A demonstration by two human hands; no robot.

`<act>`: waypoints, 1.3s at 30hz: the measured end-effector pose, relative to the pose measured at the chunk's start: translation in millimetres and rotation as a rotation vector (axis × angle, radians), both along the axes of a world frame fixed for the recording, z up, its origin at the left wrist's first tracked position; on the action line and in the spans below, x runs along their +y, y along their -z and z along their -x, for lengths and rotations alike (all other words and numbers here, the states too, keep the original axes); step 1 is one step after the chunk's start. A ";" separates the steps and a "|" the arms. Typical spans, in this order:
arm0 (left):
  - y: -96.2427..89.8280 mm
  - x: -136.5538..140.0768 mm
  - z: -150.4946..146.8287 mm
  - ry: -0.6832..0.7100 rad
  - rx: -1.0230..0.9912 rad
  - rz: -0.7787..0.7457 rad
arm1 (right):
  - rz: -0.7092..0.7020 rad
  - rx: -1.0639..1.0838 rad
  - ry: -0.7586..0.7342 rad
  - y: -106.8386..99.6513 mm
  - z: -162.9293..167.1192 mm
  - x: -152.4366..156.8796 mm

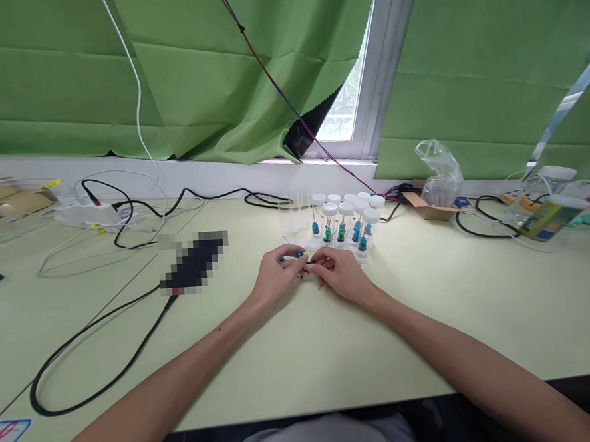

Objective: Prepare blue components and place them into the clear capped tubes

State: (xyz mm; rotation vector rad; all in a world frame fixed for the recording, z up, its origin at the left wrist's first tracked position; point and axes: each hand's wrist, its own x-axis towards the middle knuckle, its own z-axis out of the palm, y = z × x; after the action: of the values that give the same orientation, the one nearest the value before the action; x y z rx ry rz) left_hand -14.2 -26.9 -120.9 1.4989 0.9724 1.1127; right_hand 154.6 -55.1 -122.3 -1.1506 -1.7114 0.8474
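My left hand (277, 273) is closed in a pinch around a small blue piece (300, 255) with a thin stem. Close against it, my right hand (345, 273) pinches something small and dark at the same piece; the fingers hide most of it. Just behind my hands stands a group of clear tubes with white caps (345, 208). Inside several of them are small blue or green pieces, such as the green piece (341, 232). Taller clear tubes (294, 214) without caps stand to the left of that group.
A blurred-out black device (194, 264) lies left on the table (304, 367), its black cable looping forward. A white power strip (89, 212) and cables run along the back. At right are a small cardboard box (431, 207) with a plastic bag and a labelled jar (549, 219).
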 end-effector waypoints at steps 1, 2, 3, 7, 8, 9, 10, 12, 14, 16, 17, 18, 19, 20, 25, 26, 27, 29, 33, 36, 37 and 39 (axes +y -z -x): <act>-0.2 -0.2 -0.2 0.002 -0.002 0.002 | -0.002 -0.002 0.001 -0.3 0.3 -0.3; -0.7 -0.6 -0.5 0.003 -0.004 0.004 | -0.005 -0.006 0.003 -0.6 0.5 -0.7; -1.3 -1.0 -0.8 0.002 -0.003 0.006 | -0.009 -0.010 0.004 -1.1 0.7 -1.0; -3.8 -2.3 -1.8 -0.025 0.021 0.003 | -0.018 -0.030 0.006 -2.9 1.2 -2.0; -4.0 -2.4 -1.9 -0.028 0.023 0.002 | -0.016 -0.032 0.007 -3.0 1.2 -2.0; -3.9 -2.3 -1.9 -0.027 0.022 0.003 | -0.013 -0.032 0.007 -3.0 1.2 -2.0; -3.6 -2.1 -1.9 -0.024 0.017 0.006 | -0.011 -0.032 0.006 -2.8 1.3 -1.9; -2.7 -1.7 -1.8 -0.016 0.011 0.012 | -0.014 -0.029 0.002 -2.0 1.3 -1.6; -2.0 -1.5 -1.7 -0.013 0.013 0.012 | -0.023 -0.030 -0.001 -1.2 1.4 -1.4; -1.9 -1.6 -1.5 -0.010 0.017 0.008 | -0.026 -0.036 0.001 -0.9 1.5 -1.3; -2.0 -1.7 -1.3 -0.010 0.020 0.006 | -0.026 -0.039 0.003 -0.9 1.6 -1.4; -2.2 -1.8 -1.2 -0.009 0.026 0.004 | -0.025 -0.042 0.004 -0.9 1.7 -1.5; -2.4 -2.0 -1.0 -0.009 0.034 0.001 | -0.025 -0.045 0.004 -1.0 1.8 -1.6; -2.6 -2.1 -0.8 -0.011 0.043 -0.002 | -0.027 -0.049 0.004 -1.0 1.9 -1.8; -2.9 -2.5 -0.5 -0.021 0.064 -0.018 | -0.048 -0.068 -0.003 0.3 1.8 -1.3; -2.8 -2.6 -0.5 -0.021 0.065 -0.020 | -0.049 -0.070 -0.003 0.6 1.7 -1.0; -2.8 -2.7 -0.5 -0.022 0.067 -0.022 | -0.050 -0.071 -0.003 1.0 1.6 -0.7; -2.7 -2.9 -0.6 -0.027 0.073 -0.024 | -0.054 -0.075 -0.004 1.4 1.4 -0.3; -2.1 -3.1 -0.3 -0.026 0.088 -0.027 | -0.056 -0.079 -0.006 1.0 1.2 -1.0; -1.7 -2.8 0.0 -0.032 0.107 -0.042 | -0.062 -0.082 -0.014 0.4 1.4 -2.1; -1.6 -2.6 -0.1 -0.034 0.111 -0.049 | -0.067 -0.085 -0.016 0.3 1.5 -2.3; -1.5 -2.2 -0.1 -0.035 0.118 -0.058 | -0.073 -0.088 -0.020 0.1 1.7 -2.5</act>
State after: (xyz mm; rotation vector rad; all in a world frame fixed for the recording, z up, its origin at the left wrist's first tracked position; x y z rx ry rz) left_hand -14.1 -29.1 -119.4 1.6149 1.0578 1.0958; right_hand 152.9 -57.6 -122.4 -1.1377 -1.8136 0.7499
